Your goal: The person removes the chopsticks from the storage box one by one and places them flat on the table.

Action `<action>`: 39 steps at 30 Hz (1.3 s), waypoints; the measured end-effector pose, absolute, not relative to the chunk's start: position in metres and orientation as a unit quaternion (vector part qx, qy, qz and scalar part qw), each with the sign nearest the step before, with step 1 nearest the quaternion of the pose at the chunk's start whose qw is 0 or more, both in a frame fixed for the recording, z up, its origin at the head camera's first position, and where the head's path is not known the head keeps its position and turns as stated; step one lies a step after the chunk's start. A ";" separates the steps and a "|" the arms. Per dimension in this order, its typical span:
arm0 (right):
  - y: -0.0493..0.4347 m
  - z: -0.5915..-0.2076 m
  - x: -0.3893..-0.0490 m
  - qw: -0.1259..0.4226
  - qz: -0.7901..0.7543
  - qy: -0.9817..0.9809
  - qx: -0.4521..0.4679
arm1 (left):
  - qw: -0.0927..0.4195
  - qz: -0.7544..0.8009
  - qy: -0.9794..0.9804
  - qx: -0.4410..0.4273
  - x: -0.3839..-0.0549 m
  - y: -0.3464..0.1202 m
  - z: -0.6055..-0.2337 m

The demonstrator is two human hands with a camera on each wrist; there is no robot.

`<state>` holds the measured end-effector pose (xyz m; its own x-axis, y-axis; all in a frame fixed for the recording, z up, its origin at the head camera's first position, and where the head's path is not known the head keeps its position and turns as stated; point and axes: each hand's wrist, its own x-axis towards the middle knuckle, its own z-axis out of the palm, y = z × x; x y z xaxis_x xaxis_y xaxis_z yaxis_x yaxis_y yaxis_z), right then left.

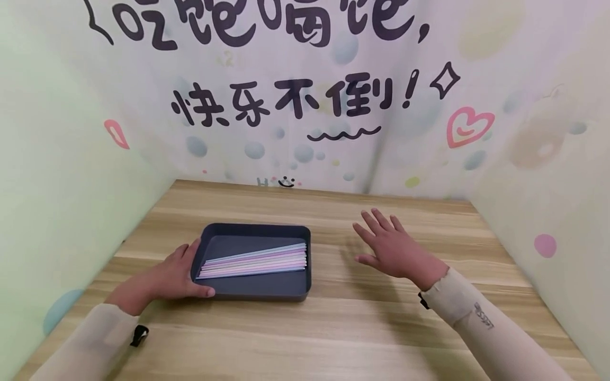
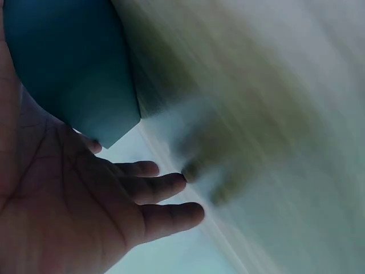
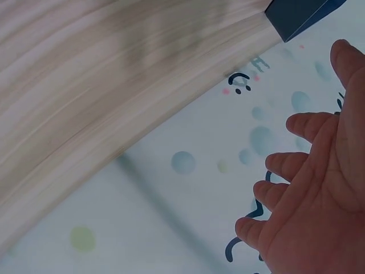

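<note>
A dark grey rectangular tray [image 1: 259, 288] is on the wooden table, left of the middle in the head view. Inside it lies a bundle of thin pastel sticks [image 1: 254, 262], slightly slanted. My left hand [image 1: 171, 275] spans the tray's left end, thumb along the front-left corner and fingers by the left wall. In the left wrist view, the left fingers [image 2: 171, 220] reach out straight beneath the tray's dark wall [image 2: 74, 63]. To the right of the tray, apart from it, my right hand [image 1: 393, 246] hovers above the table with fingers spread, holding nothing.
The wooden table [image 1: 267, 341] meets a white printed backdrop [image 1: 267, 153] with black lettering at the back. Pale walls [image 1: 548, 180] close in on the left and right sides. A shadow falls on the table under the right arm.
</note>
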<state>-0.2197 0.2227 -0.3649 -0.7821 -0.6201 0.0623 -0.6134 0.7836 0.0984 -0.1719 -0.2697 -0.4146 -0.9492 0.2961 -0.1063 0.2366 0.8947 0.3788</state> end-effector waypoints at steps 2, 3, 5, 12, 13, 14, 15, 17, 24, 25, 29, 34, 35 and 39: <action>0.219 -0.365 -0.222 0.045 -0.036 -0.942 0.329 | 0.087 0.189 0.969 0.135 -0.172 -0.272 -0.414; 0.216 -0.365 -0.223 0.044 -0.037 -0.942 0.330 | 0.090 0.189 0.968 0.135 -0.172 -0.272 -0.414; 0.212 -0.364 -0.226 0.041 -0.036 -0.942 0.332 | 0.093 0.191 0.968 0.135 -0.173 -0.272 -0.413; 0.201 -0.359 -0.237 0.041 -0.037 -0.929 0.367 | 0.103 0.194 0.965 0.140 -0.183 -0.265 -0.415; 0.198 -0.357 -0.239 0.041 -0.037 -0.925 0.375 | 0.103 0.192 0.966 0.142 -0.184 -0.264 -0.416; 0.195 -0.356 -0.242 0.039 -0.037 -0.922 0.383 | 0.104 0.192 0.966 0.140 -0.185 -0.264 -0.416; 0.192 -0.355 -0.244 0.037 -0.036 -0.920 0.389 | 0.103 0.190 0.966 0.139 -0.186 -0.264 -0.416; 0.182 -0.353 -0.248 0.029 -0.021 -0.915 0.401 | 0.100 0.183 0.969 0.134 -0.185 -0.267 -0.416; 0.152 -0.357 -0.258 -0.035 0.032 -0.908 0.417 | 0.101 0.189 0.967 0.139 -0.180 -0.272 -0.417; 0.149 -0.357 -0.259 -0.053 0.046 -0.907 0.416 | 0.104 0.190 0.966 0.139 -0.180 -0.272 -0.417; 0.136 -0.356 -0.261 -0.100 0.079 -0.903 0.411 | 0.110 0.189 0.966 0.137 -0.180 -0.269 -0.419; 0.120 -0.354 -0.264 -0.105 0.087 -0.903 0.408 | 0.109 0.181 0.968 0.137 -0.179 -0.271 -0.419; 0.116 -0.353 -0.264 -0.106 0.090 -0.902 0.409 | 0.109 0.178 0.968 0.136 -0.178 -0.271 -0.419; 0.100 -0.353 -0.267 -0.110 0.099 -0.894 0.423 | 0.112 0.174 0.969 0.133 -0.178 -0.271 -0.415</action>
<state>-0.2670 0.0996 -0.3534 -0.6179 -0.7782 -0.1120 -0.7348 0.6223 -0.2699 -0.1783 -0.2708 -0.4155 -0.9393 0.2974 -0.1710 0.2194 0.9040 0.3670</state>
